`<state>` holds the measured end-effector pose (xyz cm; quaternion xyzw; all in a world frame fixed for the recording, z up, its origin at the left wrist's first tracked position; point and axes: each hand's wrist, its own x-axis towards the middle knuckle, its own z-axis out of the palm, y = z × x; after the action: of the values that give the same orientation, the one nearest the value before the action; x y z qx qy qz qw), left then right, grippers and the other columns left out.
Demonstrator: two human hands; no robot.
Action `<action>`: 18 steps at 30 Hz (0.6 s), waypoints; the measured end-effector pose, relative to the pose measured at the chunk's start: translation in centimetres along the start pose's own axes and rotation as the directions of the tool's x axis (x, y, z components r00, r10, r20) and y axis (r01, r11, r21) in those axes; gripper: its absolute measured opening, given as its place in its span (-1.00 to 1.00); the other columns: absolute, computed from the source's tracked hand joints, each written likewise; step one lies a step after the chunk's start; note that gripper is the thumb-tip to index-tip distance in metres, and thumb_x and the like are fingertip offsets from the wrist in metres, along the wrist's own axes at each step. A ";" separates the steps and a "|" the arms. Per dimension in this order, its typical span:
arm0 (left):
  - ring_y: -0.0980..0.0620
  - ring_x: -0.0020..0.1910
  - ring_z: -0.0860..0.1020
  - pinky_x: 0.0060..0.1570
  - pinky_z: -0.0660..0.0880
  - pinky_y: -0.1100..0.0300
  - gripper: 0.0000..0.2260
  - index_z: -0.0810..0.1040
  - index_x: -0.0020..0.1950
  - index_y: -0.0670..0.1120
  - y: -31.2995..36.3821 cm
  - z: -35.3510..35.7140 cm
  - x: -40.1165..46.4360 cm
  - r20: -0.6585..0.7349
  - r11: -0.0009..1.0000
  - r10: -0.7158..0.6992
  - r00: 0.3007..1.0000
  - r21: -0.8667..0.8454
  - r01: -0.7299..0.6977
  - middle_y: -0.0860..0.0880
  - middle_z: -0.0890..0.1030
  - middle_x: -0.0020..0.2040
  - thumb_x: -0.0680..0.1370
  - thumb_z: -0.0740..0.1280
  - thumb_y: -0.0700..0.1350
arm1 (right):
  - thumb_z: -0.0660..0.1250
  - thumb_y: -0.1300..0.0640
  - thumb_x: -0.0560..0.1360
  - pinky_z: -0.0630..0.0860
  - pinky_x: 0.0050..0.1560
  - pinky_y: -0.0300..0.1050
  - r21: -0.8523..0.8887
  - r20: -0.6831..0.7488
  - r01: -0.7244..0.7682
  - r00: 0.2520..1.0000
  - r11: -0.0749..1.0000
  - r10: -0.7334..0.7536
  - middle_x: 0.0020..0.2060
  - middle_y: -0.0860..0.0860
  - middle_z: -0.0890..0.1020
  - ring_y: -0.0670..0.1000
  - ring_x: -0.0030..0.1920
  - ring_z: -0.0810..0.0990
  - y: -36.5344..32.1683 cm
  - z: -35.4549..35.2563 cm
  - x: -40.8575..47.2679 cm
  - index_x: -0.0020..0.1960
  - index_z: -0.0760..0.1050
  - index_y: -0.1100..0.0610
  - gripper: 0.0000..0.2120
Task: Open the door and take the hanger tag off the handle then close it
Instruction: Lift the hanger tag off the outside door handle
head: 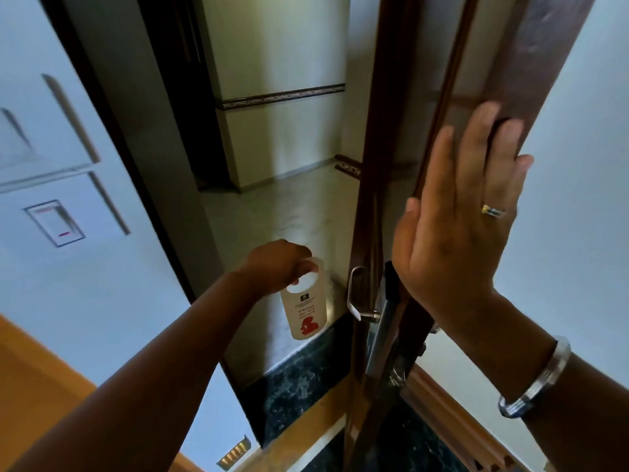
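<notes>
Left hand (279, 264): fingers closed around the looped top of the hanger tag (304, 307), tag dangling free in the doorway, clear of the handle (356, 294) and just left of it. Cream card, red figure and red lettering, hanging slightly tilted. Right hand (456, 212): open, fingers spread flat against the edge of the door (531, 63), gripping nothing; ring on one finger, metal bangle (537, 379) on the wrist. Door ajar, brown, silver lever handle and lock plate on its edge. Beyond the gap, pale tiled floor (272, 212) and corridor wall. Left of the frame, wall switch (56, 223).
</notes>
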<state>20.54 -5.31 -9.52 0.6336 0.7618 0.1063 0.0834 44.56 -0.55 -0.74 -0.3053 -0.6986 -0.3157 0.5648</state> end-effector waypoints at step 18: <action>-0.02 -0.29 0.63 -0.24 0.58 0.07 -0.76 0.60 -0.04 -0.02 -3.2 -6.7 -16.7 -0.328 0.898 -0.421 0.845 -0.282 0.338 0.03 0.63 -0.25 0.59 0.32 0.14 | -0.18 0.25 0.69 0.29 0.46 0.08 0.268 0.141 0.184 0.964 0.946 -0.227 0.49 0.18 0.37 0.17 0.48 0.34 -14.3 2.5 3.2 0.52 0.26 0.26 -0.53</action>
<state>18.76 -22.67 -4.02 0.4237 0.8580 0.2897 0.0206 31.31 -7.10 0.64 -0.1819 -0.8067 -0.2543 0.5015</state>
